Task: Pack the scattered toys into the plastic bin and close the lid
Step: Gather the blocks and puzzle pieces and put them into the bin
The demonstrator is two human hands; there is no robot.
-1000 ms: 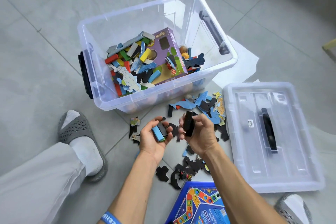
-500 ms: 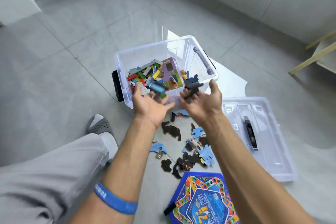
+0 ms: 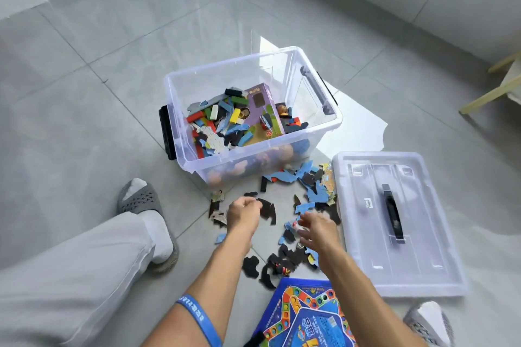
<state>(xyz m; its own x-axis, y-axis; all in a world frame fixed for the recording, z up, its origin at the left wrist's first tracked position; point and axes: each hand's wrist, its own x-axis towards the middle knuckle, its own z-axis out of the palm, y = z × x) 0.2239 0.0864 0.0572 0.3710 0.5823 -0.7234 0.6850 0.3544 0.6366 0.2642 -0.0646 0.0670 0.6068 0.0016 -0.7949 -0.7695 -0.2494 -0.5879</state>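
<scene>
A clear plastic bin [image 3: 253, 162] stands open on the floor, holding several coloured blocks, puzzle pieces and a purple box [image 3: 263, 113]. Its clear lid [image 3: 394, 222] with a black handle lies flat to the right. Black and blue puzzle pieces [image 3: 284, 258] are scattered on the floor between bin and me. My left hand [image 3: 243, 213] hovers low over the pieces at the left, fingers curled, nothing seen in it. My right hand [image 3: 317, 229] is blurred, fingers spread above the pieces beside the lid.
A blue game board [image 3: 304, 318] lies on the floor near my arms. My grey-trousered leg and a grey slipper [image 3: 146, 205] are at the left, another slipper [image 3: 428, 321] at the lower right. A white sheet [image 3: 352, 124] lies behind the bin.
Both hands were over the bin's front edge with pieces in them; the pieces have left my hands and both have dropped back down to the scattered pieces on the floor.
</scene>
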